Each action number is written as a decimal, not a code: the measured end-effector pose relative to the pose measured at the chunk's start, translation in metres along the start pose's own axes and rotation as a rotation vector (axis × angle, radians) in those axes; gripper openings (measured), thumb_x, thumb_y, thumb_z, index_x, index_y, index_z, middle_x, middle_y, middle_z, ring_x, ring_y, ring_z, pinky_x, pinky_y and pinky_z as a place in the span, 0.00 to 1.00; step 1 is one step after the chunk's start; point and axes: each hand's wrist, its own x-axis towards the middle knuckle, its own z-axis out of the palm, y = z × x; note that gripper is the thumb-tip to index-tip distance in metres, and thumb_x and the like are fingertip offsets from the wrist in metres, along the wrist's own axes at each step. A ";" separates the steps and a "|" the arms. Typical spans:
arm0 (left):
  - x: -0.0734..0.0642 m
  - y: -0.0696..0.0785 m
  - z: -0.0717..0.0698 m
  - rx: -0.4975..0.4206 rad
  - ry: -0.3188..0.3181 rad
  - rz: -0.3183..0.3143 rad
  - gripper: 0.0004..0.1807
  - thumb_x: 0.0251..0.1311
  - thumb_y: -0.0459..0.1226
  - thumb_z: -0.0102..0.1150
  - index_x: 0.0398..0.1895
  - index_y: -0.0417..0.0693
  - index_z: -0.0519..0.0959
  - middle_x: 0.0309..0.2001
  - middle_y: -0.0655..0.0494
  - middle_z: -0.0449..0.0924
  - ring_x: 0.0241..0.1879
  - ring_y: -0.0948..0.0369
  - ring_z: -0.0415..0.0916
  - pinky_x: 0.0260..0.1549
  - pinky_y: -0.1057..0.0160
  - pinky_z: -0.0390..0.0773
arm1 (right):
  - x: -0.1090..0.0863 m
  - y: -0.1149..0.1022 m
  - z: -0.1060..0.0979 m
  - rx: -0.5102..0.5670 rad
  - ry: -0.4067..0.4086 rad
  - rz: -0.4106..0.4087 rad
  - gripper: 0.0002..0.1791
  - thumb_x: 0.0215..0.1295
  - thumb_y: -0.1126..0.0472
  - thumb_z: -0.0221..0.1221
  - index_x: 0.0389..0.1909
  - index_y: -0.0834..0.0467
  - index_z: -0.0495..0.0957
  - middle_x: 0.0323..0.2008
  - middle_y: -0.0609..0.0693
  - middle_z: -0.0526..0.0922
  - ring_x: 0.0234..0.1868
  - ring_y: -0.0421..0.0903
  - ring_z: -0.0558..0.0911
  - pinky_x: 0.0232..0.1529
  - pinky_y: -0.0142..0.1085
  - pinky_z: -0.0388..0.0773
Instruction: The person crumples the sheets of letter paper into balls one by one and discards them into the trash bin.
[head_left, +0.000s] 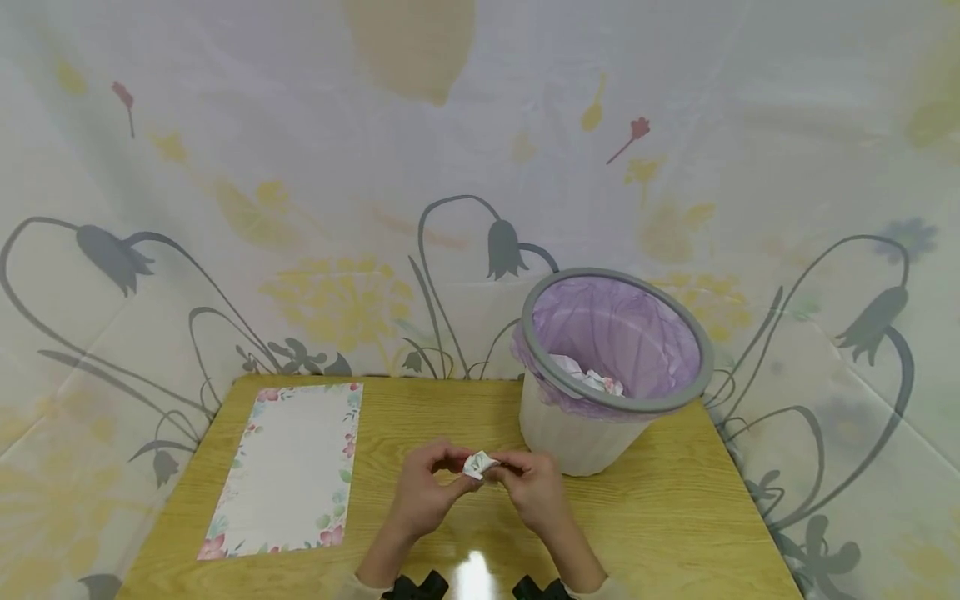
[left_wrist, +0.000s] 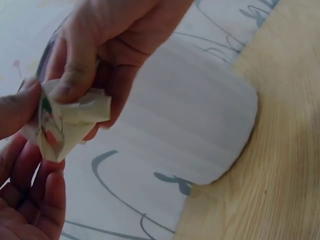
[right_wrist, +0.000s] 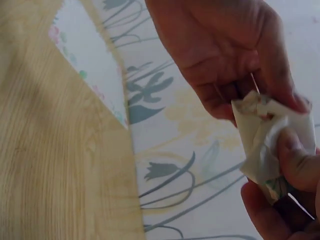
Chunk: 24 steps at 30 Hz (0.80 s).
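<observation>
Between both hands, over the front middle of the table, is a small crumpled wad of paper [head_left: 479, 464], white with bits of green and pink print. My left hand [head_left: 427, 492] pinches its left side between thumb and fingers. From the other side, my right hand [head_left: 534, 490] pinches it as well. In the left wrist view, folds of the paper [left_wrist: 80, 112] stick out beneath the right thumb. Both thumbs press on the paper [right_wrist: 257, 135] in the right wrist view, with some fingers hidden behind it.
A flat sheet of floral-bordered paper [head_left: 288, 471] lies on the left of the wooden table [head_left: 442, 408]. Back right stands a white bin [head_left: 573, 429] with a grey rim and purple liner [head_left: 637, 333]; crumpled paper [head_left: 592, 379] lies inside. A patterned cloth [head_left: 480, 125] hangs behind.
</observation>
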 end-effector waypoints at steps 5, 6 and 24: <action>0.002 -0.001 0.009 0.099 0.111 0.204 0.15 0.42 0.19 0.73 0.33 0.37 0.81 0.30 0.47 0.81 0.27 0.56 0.78 0.25 0.59 0.81 | 0.001 -0.013 0.009 -0.095 0.135 -0.101 0.09 0.46 0.82 0.68 0.29 0.71 0.86 0.26 0.60 0.87 0.26 0.51 0.87 0.26 0.34 0.84; 0.002 -0.002 0.010 0.105 0.124 0.221 0.15 0.42 0.19 0.73 0.32 0.37 0.81 0.29 0.47 0.80 0.27 0.56 0.78 0.25 0.60 0.81 | 0.001 -0.018 0.010 -0.103 0.149 -0.115 0.09 0.45 0.83 0.68 0.28 0.71 0.85 0.26 0.61 0.86 0.25 0.52 0.87 0.25 0.34 0.84; -0.002 -0.008 0.011 0.008 0.095 0.066 0.11 0.51 0.18 0.67 0.38 0.33 0.81 0.40 0.42 0.84 0.39 0.56 0.82 0.38 0.57 0.85 | 0.002 0.008 0.001 0.171 0.059 -0.055 0.11 0.54 0.77 0.68 0.39 0.70 0.85 0.39 0.63 0.86 0.42 0.45 0.85 0.40 0.39 0.85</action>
